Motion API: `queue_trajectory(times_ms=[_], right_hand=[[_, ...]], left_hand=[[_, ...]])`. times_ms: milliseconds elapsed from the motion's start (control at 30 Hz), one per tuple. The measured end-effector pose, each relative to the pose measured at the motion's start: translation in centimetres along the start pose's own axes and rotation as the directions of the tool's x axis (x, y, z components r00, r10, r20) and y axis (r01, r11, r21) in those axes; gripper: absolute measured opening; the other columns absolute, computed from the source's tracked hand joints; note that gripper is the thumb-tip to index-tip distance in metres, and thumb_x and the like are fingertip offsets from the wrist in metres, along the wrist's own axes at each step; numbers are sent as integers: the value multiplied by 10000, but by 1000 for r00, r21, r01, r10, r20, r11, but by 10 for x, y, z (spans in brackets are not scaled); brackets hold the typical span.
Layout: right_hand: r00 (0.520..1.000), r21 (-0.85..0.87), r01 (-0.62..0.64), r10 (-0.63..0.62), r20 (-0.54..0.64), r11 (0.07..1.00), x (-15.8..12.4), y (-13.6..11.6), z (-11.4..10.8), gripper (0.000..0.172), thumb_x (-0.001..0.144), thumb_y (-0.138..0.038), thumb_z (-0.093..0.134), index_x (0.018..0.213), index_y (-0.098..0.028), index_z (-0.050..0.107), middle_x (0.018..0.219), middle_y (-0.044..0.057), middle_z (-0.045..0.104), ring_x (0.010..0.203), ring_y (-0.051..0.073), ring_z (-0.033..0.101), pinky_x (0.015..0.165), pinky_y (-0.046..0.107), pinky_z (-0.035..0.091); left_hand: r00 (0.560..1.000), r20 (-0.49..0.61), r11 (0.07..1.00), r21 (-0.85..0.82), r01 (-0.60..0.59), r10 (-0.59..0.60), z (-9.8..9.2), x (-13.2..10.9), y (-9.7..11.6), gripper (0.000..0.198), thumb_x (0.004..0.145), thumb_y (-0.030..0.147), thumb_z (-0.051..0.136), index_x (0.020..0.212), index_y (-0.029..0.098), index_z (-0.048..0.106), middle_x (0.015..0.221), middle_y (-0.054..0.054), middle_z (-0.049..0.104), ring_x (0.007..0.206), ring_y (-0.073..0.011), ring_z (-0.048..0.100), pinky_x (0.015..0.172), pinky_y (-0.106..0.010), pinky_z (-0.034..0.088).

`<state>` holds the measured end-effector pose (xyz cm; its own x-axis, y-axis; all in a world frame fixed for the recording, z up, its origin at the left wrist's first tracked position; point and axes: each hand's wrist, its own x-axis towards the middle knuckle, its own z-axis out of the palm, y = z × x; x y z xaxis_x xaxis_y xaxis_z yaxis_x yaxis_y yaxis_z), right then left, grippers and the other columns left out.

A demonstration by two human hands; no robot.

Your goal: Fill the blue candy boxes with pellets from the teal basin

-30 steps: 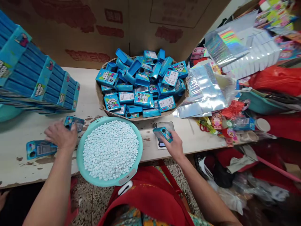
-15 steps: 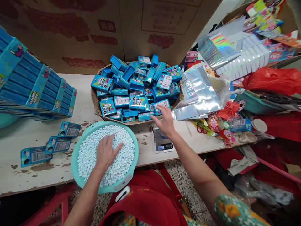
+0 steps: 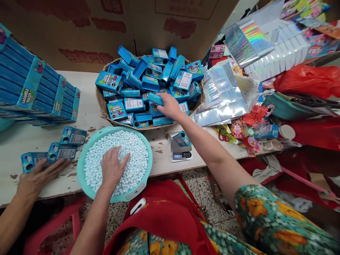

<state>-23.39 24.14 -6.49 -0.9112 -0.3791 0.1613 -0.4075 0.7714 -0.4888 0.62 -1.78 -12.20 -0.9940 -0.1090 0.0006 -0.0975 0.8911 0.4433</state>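
My left hand rests with fingers spread on the pale blue candies that fill a turquoise basin. Above the front half of a cardboard tray of blue candy boxes, my right hand is closed around one small blue candy box. On the table in front of the tray sits a small digital scale, partly beside my right forearm. A blue box with a round hole lies tilted on its plate.
Another person's hand touches several blue boxes left of the basin. Stacked display packs stand at far left. A large carton rises behind; silvery sheets and mixed packaging crowd the right side.
My right hand has moved left and now grips a candy box. Another person's hand has come in from the left. The box on the scale is now uncovered. My left hand stays on the candies.
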Motion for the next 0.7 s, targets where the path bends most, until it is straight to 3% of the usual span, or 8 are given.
queue_trajectory(times_ms=[133,233,367,433,467,533,633,700], right_hand=[[937,450,-94,232,-262,888,-77,13,-59,428,802,-410,632,1131,-141,585,1031,43,661,924,235,625,849,429,506],[785,656,-193,516,-343,730,-158,26,-88,460,697,-420,750,1059,-166,624,996,52,692,868,224,654,822,409,532],[507,725,-387,788,-349,570,-258,44,-90,497,560,-387,844,950,-141,657,907,73,710,787,231,665,795,432,540],[414,761,-445,862,-292,472,-296,47,-79,507,543,-383,850,939,-135,656,896,76,711,769,231,664,796,437,537],[394,777,-463,884,-251,426,-310,45,-72,513,542,-380,851,947,-137,652,895,73,711,765,227,663,800,432,534],[421,793,-494,896,-140,355,-329,35,-51,516,550,-371,850,966,-146,644,886,59,709,759,216,657,798,407,530],[568,780,-530,822,35,333,-331,8,-6,503,589,-370,832,998,-162,624,873,43,696,758,207,642,766,371,525],[666,771,-494,744,41,400,-319,-9,32,476,619,-379,812,999,-173,613,900,41,672,798,210,632,776,367,517]], left_hand=[[996,-67,998,18,-66,67,-1,4,-6,460,893,500,463,1201,170,556,1265,-149,540,1195,-310,465,1008,-453,352],[986,-98,990,32,-135,137,-2,13,-3,437,899,482,462,1167,155,572,1207,-147,577,1150,-305,498,987,-438,371],[966,-105,972,14,-236,236,0,30,26,387,912,450,453,1142,165,575,1149,-123,606,1109,-273,528,967,-391,393],[958,-48,959,11,-282,282,4,39,47,365,918,427,446,1156,181,572,1163,-108,604,1108,-260,529,963,-377,398],[956,-2,956,31,-293,293,6,44,57,359,918,415,446,1165,187,572,1171,-104,603,1101,-262,529,953,-381,403],[956,104,949,130,-287,274,11,50,72,364,910,405,452,1171,186,580,1165,-111,603,1073,-289,525,901,-404,423],[965,178,916,322,-241,191,18,50,80,393,893,428,465,1161,169,591,1141,-147,587,1038,-336,502,782,-413,443],[969,153,889,391,-238,193,22,45,74,410,899,450,450,1148,155,588,1128,-167,568,1033,-345,489,754,-403,434]])
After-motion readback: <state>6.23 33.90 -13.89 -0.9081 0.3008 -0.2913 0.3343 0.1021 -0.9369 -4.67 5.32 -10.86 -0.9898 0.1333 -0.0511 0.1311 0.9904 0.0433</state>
